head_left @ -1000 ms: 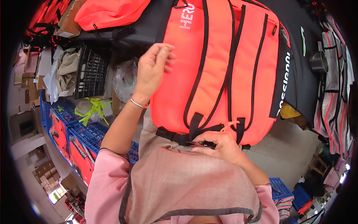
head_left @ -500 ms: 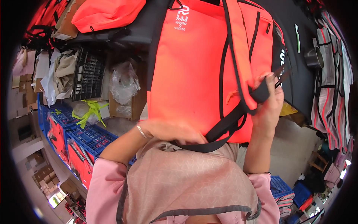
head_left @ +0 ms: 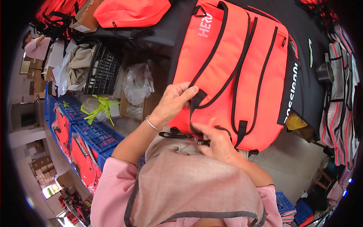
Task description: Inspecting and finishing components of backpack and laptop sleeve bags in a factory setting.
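- The orange backpack point(head_left: 242, 68) now lies flat on the black worktop point(head_left: 166, 34), upper centre, no longer lifted.
- Left hand point(head_left: 172, 102) grips its lower-left edge.
- Right hand point(head_left: 213, 142) has dropped, pinching a black strap buckle point(head_left: 200, 142).

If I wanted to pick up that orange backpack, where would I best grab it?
Probably by the black loop handle at the top of the orange backpack, coming from the far end. It stands clear of the fabric, while the left hand and right hand crowd the bottom edge.
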Available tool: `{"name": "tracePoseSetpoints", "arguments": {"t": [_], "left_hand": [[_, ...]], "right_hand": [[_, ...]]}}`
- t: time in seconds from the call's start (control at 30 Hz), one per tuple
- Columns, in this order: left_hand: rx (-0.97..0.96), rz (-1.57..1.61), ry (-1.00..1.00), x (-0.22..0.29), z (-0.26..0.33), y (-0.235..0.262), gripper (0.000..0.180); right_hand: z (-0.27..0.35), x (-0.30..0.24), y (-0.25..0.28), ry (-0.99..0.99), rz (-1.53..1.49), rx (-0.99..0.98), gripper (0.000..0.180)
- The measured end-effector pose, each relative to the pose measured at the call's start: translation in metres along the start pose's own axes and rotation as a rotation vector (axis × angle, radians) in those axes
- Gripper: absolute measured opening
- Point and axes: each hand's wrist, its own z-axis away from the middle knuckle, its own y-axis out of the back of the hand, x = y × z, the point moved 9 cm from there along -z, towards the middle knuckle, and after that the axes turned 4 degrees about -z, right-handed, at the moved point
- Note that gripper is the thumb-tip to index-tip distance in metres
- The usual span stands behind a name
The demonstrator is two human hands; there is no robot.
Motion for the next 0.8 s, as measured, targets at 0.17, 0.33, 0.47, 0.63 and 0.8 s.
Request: {"name": "tracePoseSetpoints", "arguments": {"t": [0.17, 0.33, 0.47, 0.63, 0.8], "left_hand": [[-0.027, -0.128, 0.014, -0.013, 0.003, 0.005, 0.032], [-0.081, -0.049, 0.032, 0.002, 0.013, -0.01, 0.031], [-0.094, -0.104, -0.024, 0.007, 0.013, -0.015, 0.03], [-0.097, 0.09, 0.019, -0.006, 0.013, -0.015, 0.028], [-0.14, 0.059, -0.025, -0.011, 0.009, -0.017, 0.023]], "right_hand": [[0.004, -0.01, 0.007, -0.126, -0.034, -0.15, 0.048], [-0.017, -0.011, 0.06, -0.063, 0.13, 0.27, 0.03], [-0.027, -0.01, 0.061, 0.121, 0.292, 0.455, 0.025], [-0.025, -0.014, 0.059, 0.232, 0.38, 0.53, 0.029], [-0.027, -0.006, 0.058, 0.25, 0.493, 0.507, 0.026]]}}
